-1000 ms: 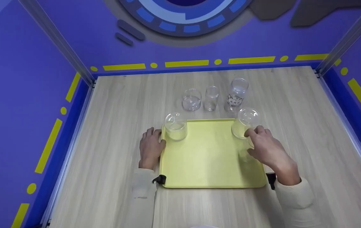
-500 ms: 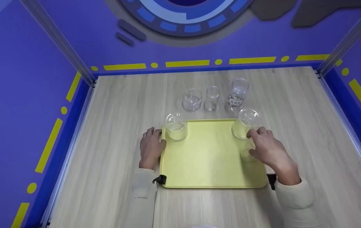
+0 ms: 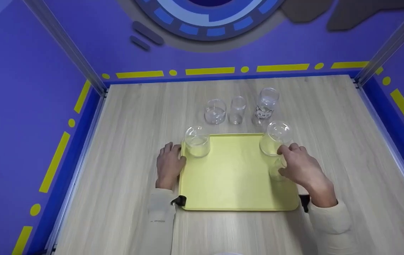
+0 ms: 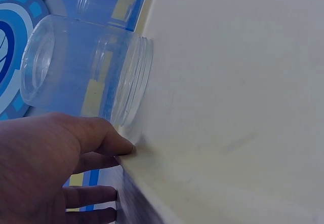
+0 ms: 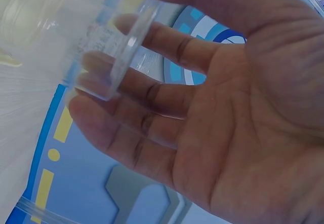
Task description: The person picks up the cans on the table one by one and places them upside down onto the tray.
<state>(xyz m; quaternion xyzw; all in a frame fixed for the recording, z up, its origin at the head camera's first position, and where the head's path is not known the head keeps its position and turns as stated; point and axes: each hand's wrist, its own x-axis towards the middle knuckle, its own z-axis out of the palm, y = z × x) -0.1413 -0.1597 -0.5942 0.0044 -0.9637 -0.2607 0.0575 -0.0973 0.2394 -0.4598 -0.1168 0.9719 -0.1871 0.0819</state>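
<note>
My left hand [image 3: 169, 164] grips the left edge of a yellow tray [image 3: 230, 177]. In the left wrist view, the thumb lies on the rim and the fingers are outside it. A clear jar [image 3: 197, 145] stands mouth down in the tray's far left corner, beside that hand. My right hand [image 3: 301, 168] holds a small clear glass [image 3: 275, 171] over the tray's right side, its fingers curled round the wide end [image 5: 132, 46] in the right wrist view. Just beyond, another clear jar [image 3: 271, 141] stands in the far right corner; the right fingers overlap its near side.
Behind the tray stand a low clear bowl-like glass [image 3: 215, 112], a narrow tall glass [image 3: 237, 111] and a tall jar with a printed label [image 3: 266, 104]. Blue panels [image 3: 188, 53] close off the wooden table [image 3: 134, 124] at the back and both sides.
The right hand has shifted very slightly to the right with the small glass. The left hand, the tray and the other glassware stay where they were.
</note>
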